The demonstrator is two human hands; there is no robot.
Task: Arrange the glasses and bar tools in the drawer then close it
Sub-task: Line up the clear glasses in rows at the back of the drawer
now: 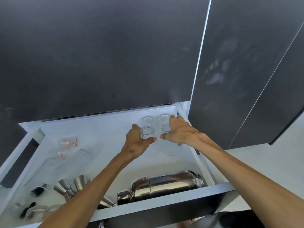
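The white drawer (105,122) stands pulled out below a dark cabinet front. At its back right, my left hand (136,142) is closed around a clear ribbed glass (146,132), and my right hand (178,130) grips a second clear glass (165,128) beside it. Two more clear glasses (147,120) stand just behind them against the back wall. A steel cocktail shaker (161,186) lies on its side along the front right. Steel jiggers (65,186) lie at the front left, partly under my left forearm.
Measuring glasses with red markings (69,142) and tall clear glasses (72,162) lie on the left side. Dark-handled tools (28,209) rest in the front left corner. The drawer's dark front panel (164,209) runs across the bottom. A tall dark cabinet door (230,71) rises on the right.
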